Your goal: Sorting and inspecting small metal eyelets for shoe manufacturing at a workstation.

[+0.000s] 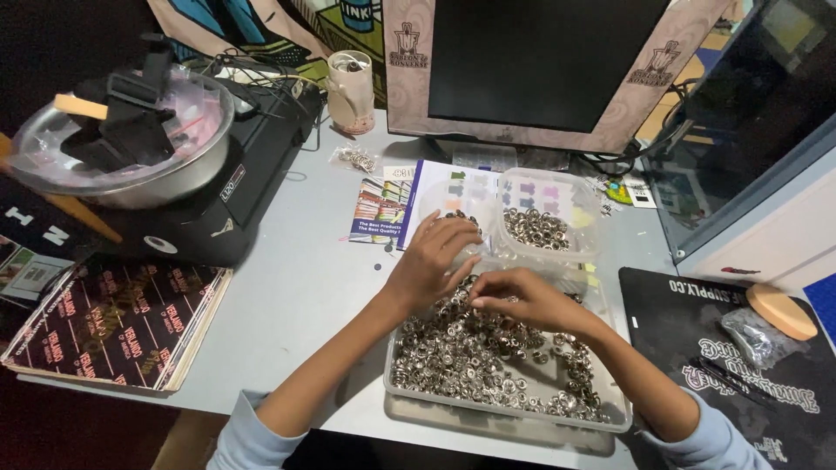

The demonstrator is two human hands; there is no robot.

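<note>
- Grey counter (296, 278) before a dark monitor (540, 61).
- Large clear tray (488, 409), nearest the viewer, holds many loose silver metal rings (453, 357).
- Left hand (431, 261), beyond the tray's far edge, has fingers curled; whether its grip holds a ring cannot be told.
- Right hand (522, 300), over the tray, pinches closed on something small, probably a ring.
- Two small tubs (544, 222), behind the tray, hold sorted rings; sorting appears under way.

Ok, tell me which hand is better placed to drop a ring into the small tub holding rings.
Right, probably. The right hand lies just below the small tub. The left hand sits further left, by the other small tub, above the big tray.
</note>
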